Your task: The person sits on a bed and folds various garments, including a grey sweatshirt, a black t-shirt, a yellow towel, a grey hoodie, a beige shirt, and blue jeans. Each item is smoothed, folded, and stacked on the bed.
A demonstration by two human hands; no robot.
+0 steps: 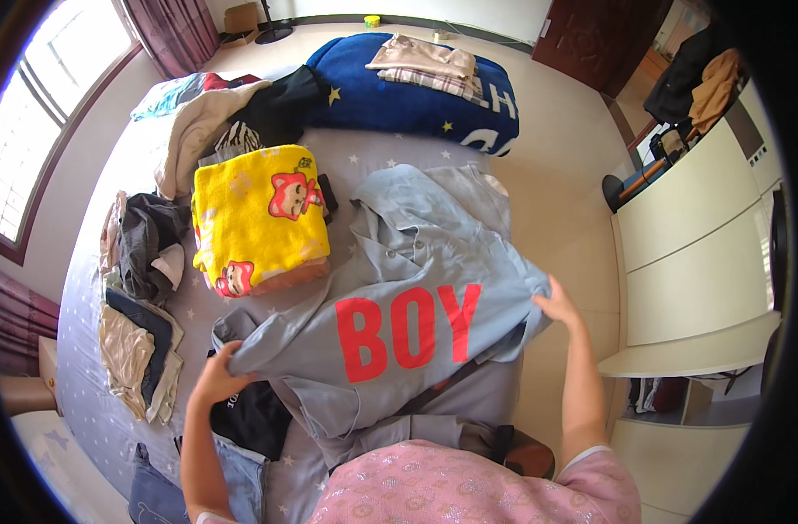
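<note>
Both hands on one garment: a grey-blue hooded or collared shirt (pixel 407 284) with red lettering, stretched between the two grips, front side up, neck opening pointing away from the person. Left grip (pixel 220 374) is closed down on the bunched cloth at the shirt's left edge, thumb showing, other fingers partly hidden. Right grip (pixel 558 304) has the opposite edge pinched, thumb over the cloth; can't tell how tight either one is. Middle of the shirt sags between the grips, wrinkled; can't tell how much of it rests on the bed (pixel 89 306). Status, my read: this piece is at an early stage, spread wide with no clean fold in it. Looks done: yellow blanket (pixel 259 218) with cartoon figures, folded into a block ahead of the left grip; light folded clothes (pixel 425 63) on top of the blue blanket (pixel 364 100), far ahead of both grips. Also a flat layered stack (pixel 141 349) left of the left grip, fairly neat. Looks not done: crumpled dark grey garment (pixel 150 240) ahead and left of the left grip, loose heap with a cream piece (pixel 208 122) farther out beyond it. Black garment (pixel 255 424) just right of the left grip, partly under the shirt, and jeans (pixel 241 480) nearer the body than that grip; can't tell if those two count as finished.
</note>
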